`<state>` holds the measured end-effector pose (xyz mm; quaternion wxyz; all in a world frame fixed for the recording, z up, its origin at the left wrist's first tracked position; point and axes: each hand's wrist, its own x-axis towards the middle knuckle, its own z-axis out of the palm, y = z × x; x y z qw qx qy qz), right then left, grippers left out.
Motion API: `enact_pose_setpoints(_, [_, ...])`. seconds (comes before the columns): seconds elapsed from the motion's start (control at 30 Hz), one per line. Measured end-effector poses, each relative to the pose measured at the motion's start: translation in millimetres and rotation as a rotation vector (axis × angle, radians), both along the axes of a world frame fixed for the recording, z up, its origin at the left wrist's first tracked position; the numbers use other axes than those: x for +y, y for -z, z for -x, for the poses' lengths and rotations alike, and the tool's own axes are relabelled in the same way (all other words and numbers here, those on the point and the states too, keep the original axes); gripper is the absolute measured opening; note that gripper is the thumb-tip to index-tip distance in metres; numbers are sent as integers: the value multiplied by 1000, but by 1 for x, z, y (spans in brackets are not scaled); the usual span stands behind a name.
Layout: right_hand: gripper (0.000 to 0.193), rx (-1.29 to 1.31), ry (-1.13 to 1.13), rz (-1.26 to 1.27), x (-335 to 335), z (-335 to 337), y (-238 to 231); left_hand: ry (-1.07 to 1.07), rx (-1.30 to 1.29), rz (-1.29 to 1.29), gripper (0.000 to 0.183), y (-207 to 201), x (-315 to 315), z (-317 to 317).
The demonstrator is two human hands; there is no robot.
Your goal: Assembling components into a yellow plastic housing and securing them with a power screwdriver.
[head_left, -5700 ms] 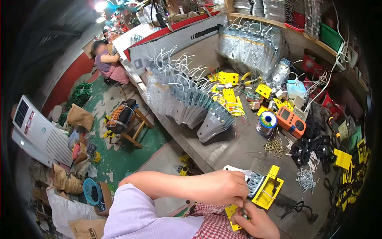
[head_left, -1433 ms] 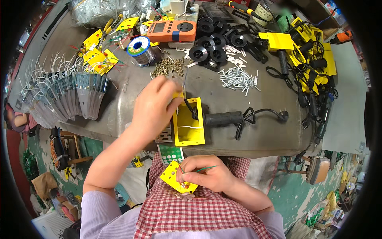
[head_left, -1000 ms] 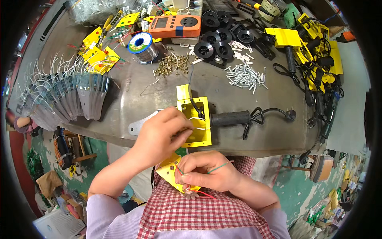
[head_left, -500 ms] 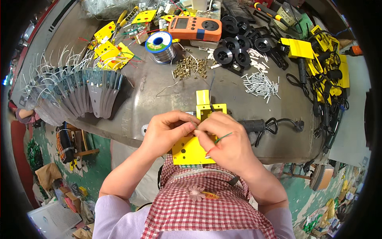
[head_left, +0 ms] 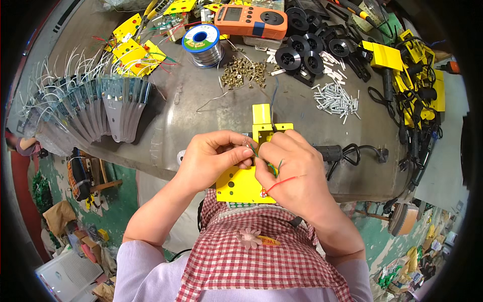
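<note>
Over a yellow perforated metal plate (head_left: 235,185), my two hands meet near the table's front edge. My left hand (head_left: 214,160) pinches thin wire ends between thumb and forefinger; a dark green wire (head_left: 254,149) runs from there to the other hand. My right hand (head_left: 294,171) is closed, its thumb and forefinger on the green wire. A red wire (head_left: 283,184) rises from the plate's lower right corner and crosses that hand. Just beyond the fingers stands a yellow metal housing (head_left: 261,115) with a black cord, partly hidden.
Behind lie a solder spool (head_left: 205,50), brass screws (head_left: 244,72), silver pins (head_left: 337,99) and an orange multimeter (head_left: 251,21). Clear wired blades (head_left: 118,108) fan out at left. A black plug cord (head_left: 352,152) lies right, near yellow housings (head_left: 385,56).
The view has shifted slightly. A green wire now shows between my fingertips, and the red wire stretches farther right across my right hand.
</note>
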<state>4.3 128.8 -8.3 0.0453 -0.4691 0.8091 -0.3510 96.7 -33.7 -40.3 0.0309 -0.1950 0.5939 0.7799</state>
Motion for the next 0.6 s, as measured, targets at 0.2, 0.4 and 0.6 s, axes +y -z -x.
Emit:
enact_pose_setpoints(0.2, [9, -47, -17, -1, -1, 1, -2, 15, 29, -17, 15, 0, 0, 0])
enact_pose_setpoints(0.4, [11, -108, 14, 49, 0, -2, 5, -11, 88, 4, 10, 0, 5, 0])
enact_pose_setpoints(0.6, [11, -185, 14, 112, -4, 2, 8, -48, 2, 28, 9, -8, 6, 1])
